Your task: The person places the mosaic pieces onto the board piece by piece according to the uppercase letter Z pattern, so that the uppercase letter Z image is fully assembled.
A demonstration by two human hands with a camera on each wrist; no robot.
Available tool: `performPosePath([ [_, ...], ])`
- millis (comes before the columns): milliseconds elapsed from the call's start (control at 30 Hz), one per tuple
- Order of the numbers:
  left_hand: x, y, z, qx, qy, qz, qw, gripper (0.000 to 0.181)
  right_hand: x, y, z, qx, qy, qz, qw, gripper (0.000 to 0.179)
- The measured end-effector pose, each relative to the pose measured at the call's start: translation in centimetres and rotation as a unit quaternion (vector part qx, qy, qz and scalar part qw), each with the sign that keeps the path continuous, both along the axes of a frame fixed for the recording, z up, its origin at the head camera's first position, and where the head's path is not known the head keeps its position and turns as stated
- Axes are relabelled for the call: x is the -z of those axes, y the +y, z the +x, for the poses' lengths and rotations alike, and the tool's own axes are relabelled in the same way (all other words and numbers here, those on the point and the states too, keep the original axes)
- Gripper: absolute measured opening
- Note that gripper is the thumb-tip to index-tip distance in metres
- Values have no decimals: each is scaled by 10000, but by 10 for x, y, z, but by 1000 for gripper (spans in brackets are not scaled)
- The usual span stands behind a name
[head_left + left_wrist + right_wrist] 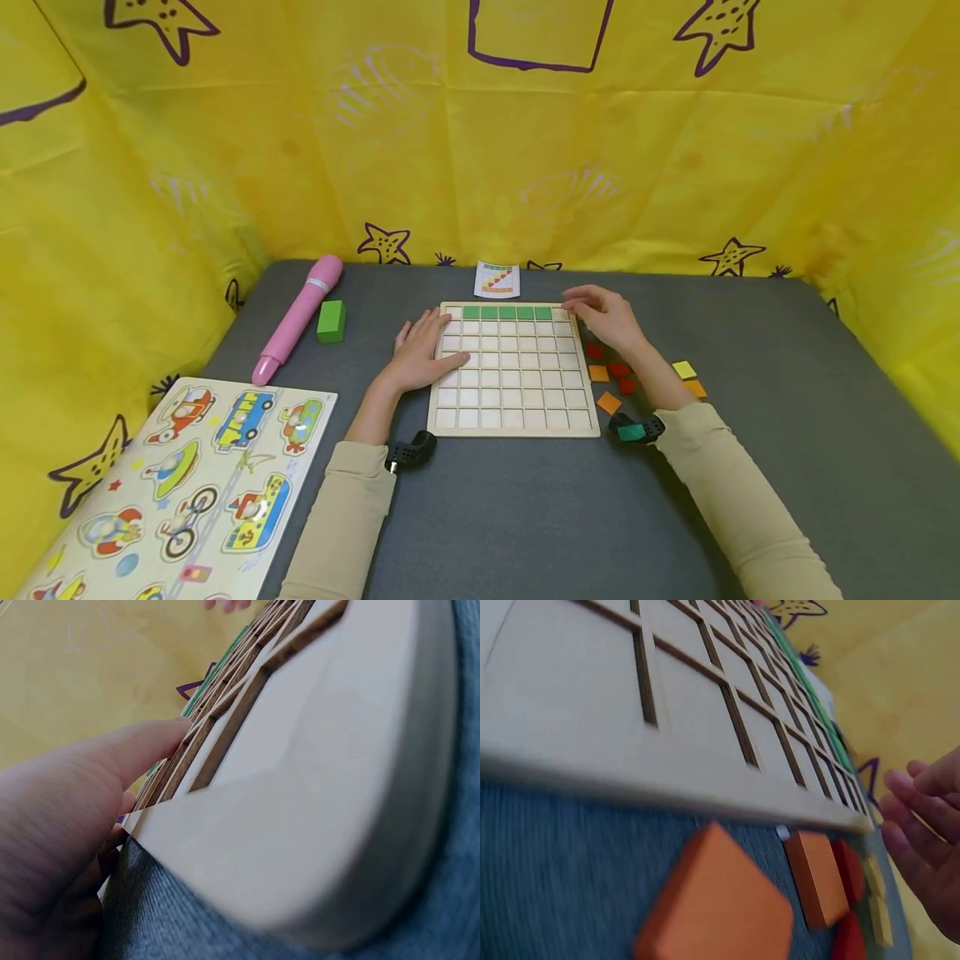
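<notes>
A wooden grid board [517,432] lies flat on the table, with several green tiles [507,313] side by side in its top row. My left hand [420,357] rests over the board's left edge, thumb laid across the grid and the other fingers spread toward the top left corner. In the left wrist view the thumb [154,746] lies along the grid's ridges. By the top right corner is my right hand [606,320], fingertips right at the rim. The right wrist view shows its fingers [915,825] loosely bent with nothing between them.
Red tiles [619,369] and orange tiles [609,403] lie right of the board; a yellow tile [684,370] is beyond the right forearm. A pattern card [497,280] sits behind the board. Leftward are a green block [331,322], a pink microphone-like toy [296,321] and a vehicle puzzle [217,467].
</notes>
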State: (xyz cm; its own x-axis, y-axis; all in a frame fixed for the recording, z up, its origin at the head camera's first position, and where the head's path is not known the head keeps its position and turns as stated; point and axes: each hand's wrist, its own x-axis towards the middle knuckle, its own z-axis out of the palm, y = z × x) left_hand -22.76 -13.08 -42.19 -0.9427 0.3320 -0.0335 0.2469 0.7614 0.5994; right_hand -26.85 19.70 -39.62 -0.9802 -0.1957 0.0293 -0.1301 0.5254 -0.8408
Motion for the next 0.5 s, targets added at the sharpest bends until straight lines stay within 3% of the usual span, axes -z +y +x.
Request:
performPosePath([
  [100,-1,0,1,4,-3,-21,10000,80,-3,15,6,-241,108,635,9976,26],
  [267,-3,-1,3,10,-11,31,10000,81,-7,35,20,-1173,146,1701,9783,24],
  [400,-2,-1,3,12,3,47,10000,82,-7,44,28,-1683,350,1940,9658,30],
  [500,-2,-1,2,32,53,92,9999,81,-7,47,31,-1825,559,1978,9615,27],
])
